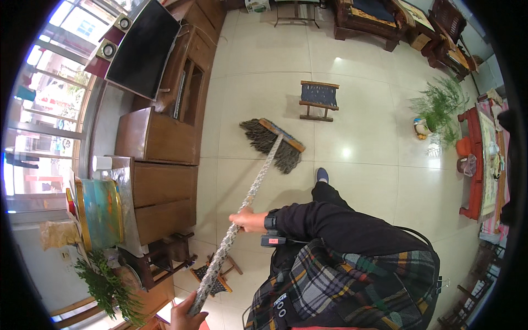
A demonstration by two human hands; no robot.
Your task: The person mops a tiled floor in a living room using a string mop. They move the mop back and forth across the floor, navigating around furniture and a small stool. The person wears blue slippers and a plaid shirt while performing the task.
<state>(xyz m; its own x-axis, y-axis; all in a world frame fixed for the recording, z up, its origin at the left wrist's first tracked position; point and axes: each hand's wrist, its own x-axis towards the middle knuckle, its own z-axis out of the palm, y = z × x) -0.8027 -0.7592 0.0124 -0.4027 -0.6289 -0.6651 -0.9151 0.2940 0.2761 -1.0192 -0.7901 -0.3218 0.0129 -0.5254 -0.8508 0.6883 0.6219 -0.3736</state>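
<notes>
A string mop spans the picture from lower left to centre. Its patterned white-and-grey handle slants up to a wooden crosspiece, where dark grey strands spread on the tiles. Partway along the handle, my right hand is wrapped round it, a dark band on the wrist. Close to the handle's lower end, my left hand grips it, partly cut off by the picture's lower edge. My right foot, in a blue shoe, stands just right of the mop head.
A small folding stool stands beyond the mop head, and another stool sits left of me. Wooden cabinets with a television line the left side. At right are a potted plant and a red table.
</notes>
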